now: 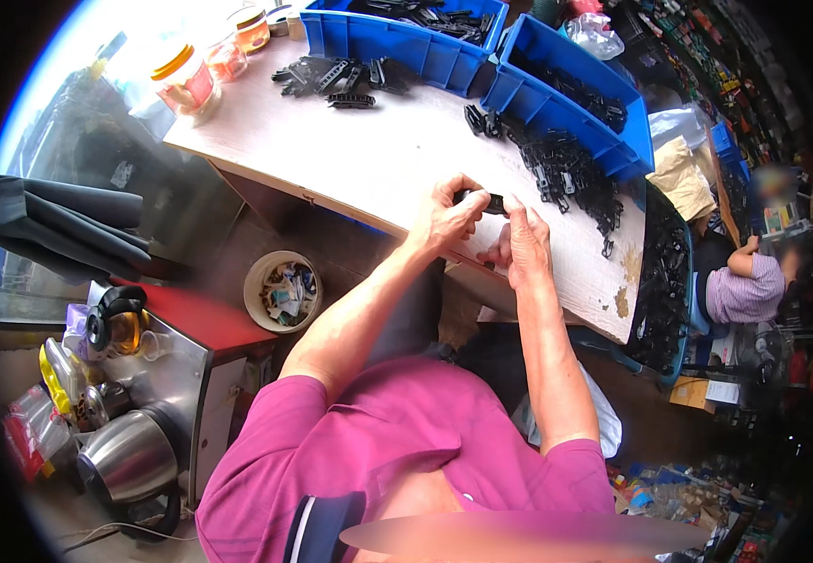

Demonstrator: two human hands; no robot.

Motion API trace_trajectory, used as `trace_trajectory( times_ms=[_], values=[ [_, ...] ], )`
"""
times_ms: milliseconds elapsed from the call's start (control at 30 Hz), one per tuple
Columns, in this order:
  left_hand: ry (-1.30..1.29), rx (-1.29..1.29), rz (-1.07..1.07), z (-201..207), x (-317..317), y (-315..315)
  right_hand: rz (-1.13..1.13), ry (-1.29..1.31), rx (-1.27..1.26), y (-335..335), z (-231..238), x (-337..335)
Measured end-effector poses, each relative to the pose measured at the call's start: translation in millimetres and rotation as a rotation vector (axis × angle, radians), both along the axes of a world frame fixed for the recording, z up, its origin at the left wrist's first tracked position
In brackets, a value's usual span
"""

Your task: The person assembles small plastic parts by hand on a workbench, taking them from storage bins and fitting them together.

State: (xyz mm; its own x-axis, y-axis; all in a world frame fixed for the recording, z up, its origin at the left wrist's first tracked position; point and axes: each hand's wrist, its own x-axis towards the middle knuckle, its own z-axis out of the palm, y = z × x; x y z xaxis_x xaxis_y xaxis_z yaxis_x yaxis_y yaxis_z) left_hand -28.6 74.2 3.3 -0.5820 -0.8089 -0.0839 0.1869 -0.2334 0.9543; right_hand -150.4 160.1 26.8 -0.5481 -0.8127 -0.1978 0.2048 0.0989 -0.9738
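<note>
A small black plastic part [495, 204] is held between my two hands over the table's near edge. My left hand [448, 218] pinches its left end, and the fingers of my right hand [526, 242] close on its right end. The part is elongated; its details are too small to make out. Beyond my right hand lies a loose pile of similar black plastic parts [561, 169] on the light wooden table [378, 155]. Another, smaller group of black parts [345, 77] lies at the far left of the tabletop.
Two blue bins [406, 42] [566, 103] of black parts stand along the far side. Jars with orange lids [181, 80] sit at the far left corner. A waste bucket [283, 291] and a steel kettle [130, 457] are at left. Another person [744, 286] sits at right.
</note>
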Motion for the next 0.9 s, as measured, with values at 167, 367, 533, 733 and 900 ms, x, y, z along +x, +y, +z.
trace_trajectory(
  times_ms=[167,367,533,733,900],
  values=[
    [0.059,0.126,-0.014,1.7,-11.6,9.7,0.035,0.088,-0.013,1.6,-17.7,-11.2],
    [0.107,0.104,-0.024,-7.9,-11.4,5.5,-0.043,0.081,-0.075,-1.7,-20.6,-3.2],
    [0.122,0.071,-0.041,-1.2,-16.1,10.4,0.019,-0.020,-0.116,8.2,-6.1,-5.9],
    [0.042,0.021,-0.047,-0.9,-12.8,10.1,0.090,-0.047,-0.154,11.7,-14.3,-8.8],
    [0.036,-0.188,-0.056,-13.2,-15.4,7.1,-0.003,-0.048,-0.095,15.5,-5.8,-3.5]
  ],
)
